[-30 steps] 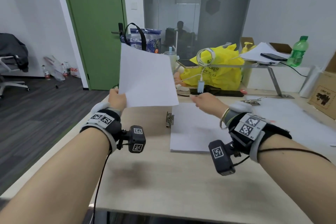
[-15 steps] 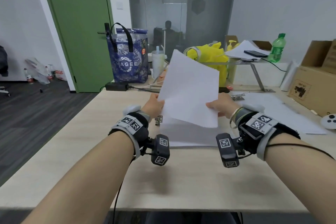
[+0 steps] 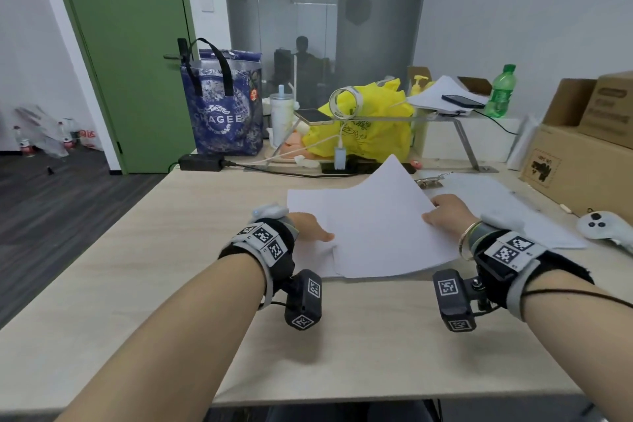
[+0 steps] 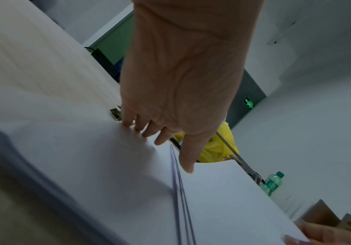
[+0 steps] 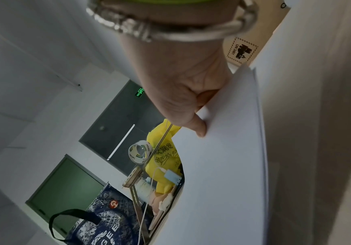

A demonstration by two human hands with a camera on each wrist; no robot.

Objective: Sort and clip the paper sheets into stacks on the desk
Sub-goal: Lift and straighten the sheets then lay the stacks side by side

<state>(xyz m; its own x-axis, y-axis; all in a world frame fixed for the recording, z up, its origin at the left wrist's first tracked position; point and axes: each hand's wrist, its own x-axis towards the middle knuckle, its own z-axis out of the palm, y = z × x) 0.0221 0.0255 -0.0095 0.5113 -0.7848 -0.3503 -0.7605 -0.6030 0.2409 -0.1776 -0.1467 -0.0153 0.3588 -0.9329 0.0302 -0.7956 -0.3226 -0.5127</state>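
A stack of white paper (image 3: 308,205) lies on the desk (image 3: 178,250) in front of me. Over it slants a thin bundle of white sheets (image 3: 383,226), low at the left and raised at the right. My right hand (image 3: 442,212) pinches the bundle's right edge, thumb (image 5: 199,129) on top. My left hand (image 3: 315,233) lies on the stack with straight fingers (image 4: 141,131) touching the paper beside the bundle's edge. A metal clip (image 4: 116,114) sits at the stack's far edge. A second metal clip (image 3: 431,181) lies by another pile of sheets (image 3: 513,205) on the right.
Behind the papers stand a blue tote bag (image 3: 222,113), a yellow plastic bag (image 3: 370,130), a metal stand (image 3: 462,140) and a green bottle (image 3: 501,89). Cardboard boxes (image 3: 582,154) and a white controller (image 3: 603,226) are at the right. A power adapter (image 3: 202,161) lies far left.
The sheets, held upright in the air by both hands, have come down over the stack. My left hand has let go of them and now rests on the stack.
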